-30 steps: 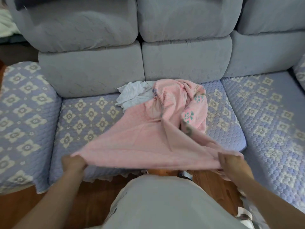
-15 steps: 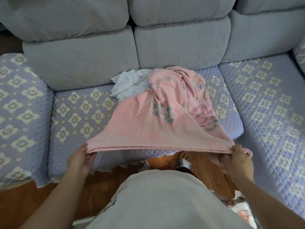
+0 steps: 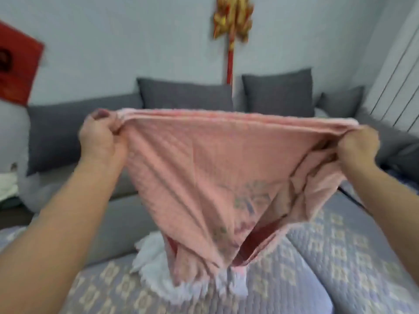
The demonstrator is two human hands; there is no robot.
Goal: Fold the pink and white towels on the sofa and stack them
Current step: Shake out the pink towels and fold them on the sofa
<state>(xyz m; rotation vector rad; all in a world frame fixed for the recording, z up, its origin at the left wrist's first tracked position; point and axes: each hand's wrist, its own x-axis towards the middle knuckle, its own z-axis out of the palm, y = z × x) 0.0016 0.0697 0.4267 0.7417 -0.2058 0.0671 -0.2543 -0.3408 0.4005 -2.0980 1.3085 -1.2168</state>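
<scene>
I have the pink towel raised in front of me, above the sofa. Its top edge is stretched taut and runs nearly level from left to right, so the long axis lies across my view, and the rest hangs down from that edge, narrowing to a bunched point low in the middle. A faint flower print shows on the hanging cloth, right of centre. The lowest folds reach down to the white towel, which lies crumpled on the patterned seat cover, near the back cushion; I cannot tell whether the two touch.

My left hand grips the left top corner, fingers curled over the hem with the knuckles up. My right hand grips the right top corner in the same way, with some spare cloth gathered under it. Both forearms reach up and forward, spread wide, the hands at about the same height.

Half a second ago the towel still lay on the seat with only its near edge pinched up at knee level, and my view looked down on the cushions. Now the whole piece is lifted clear and hangs, and my view has tipped up to the wall, where a red and gold ornament hangs above dark grey pillows. The picture is blurred by the motion.
</scene>
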